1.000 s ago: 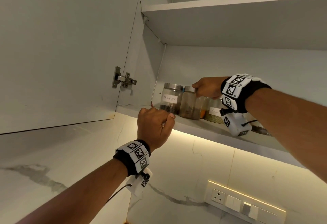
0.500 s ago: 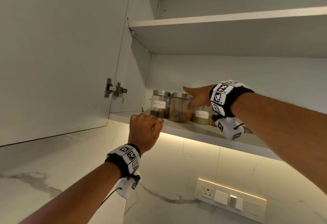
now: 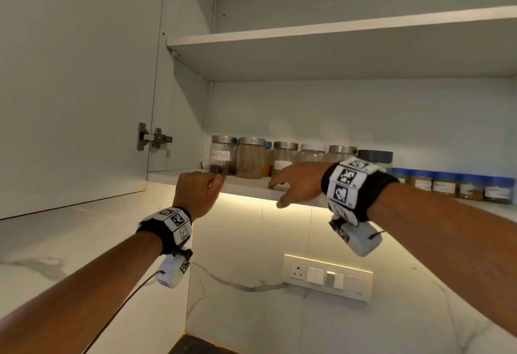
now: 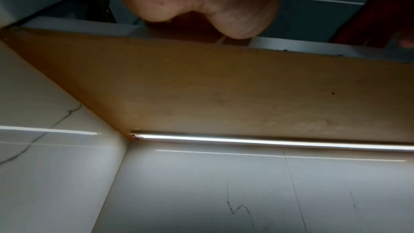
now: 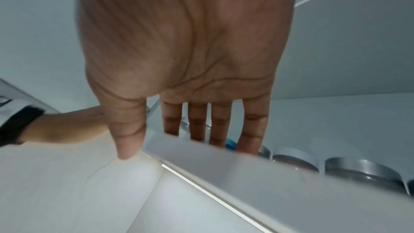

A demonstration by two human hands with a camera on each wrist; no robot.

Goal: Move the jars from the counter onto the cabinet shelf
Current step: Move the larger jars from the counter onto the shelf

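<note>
A row of glass jars stands on the lower cabinet shelf (image 3: 246,185): a labelled jar of dark peppercorns (image 3: 222,155) at the left, a brown-filled jar (image 3: 250,158), a labelled steel-lidded jar (image 3: 284,156), then others up to a dark-lidded jar (image 3: 375,156). Small blue-lidded jars (image 3: 444,185) continue to the right. My right hand (image 3: 293,183) hangs flat over the shelf's front edge, fingers (image 5: 219,127) straight, holding nothing, just in front of the jars. My left hand (image 3: 199,191) is curled into a fist at the shelf edge, empty, below the peppercorn jar. Jar lids (image 5: 295,157) show past the shelf edge.
The cabinet door (image 3: 75,74) stands open at the left on its hinge (image 3: 154,138). An upper shelf (image 3: 335,32) sits above the jars. A light strip (image 4: 268,141) runs under the cabinet. A socket and switch panel (image 3: 327,275) is on the marble wall below.
My right hand has let go of the jar lid it held and drawn back and down to the shelf's front edge, fingers straightened. My left hand has stayed at the shelf edge.
</note>
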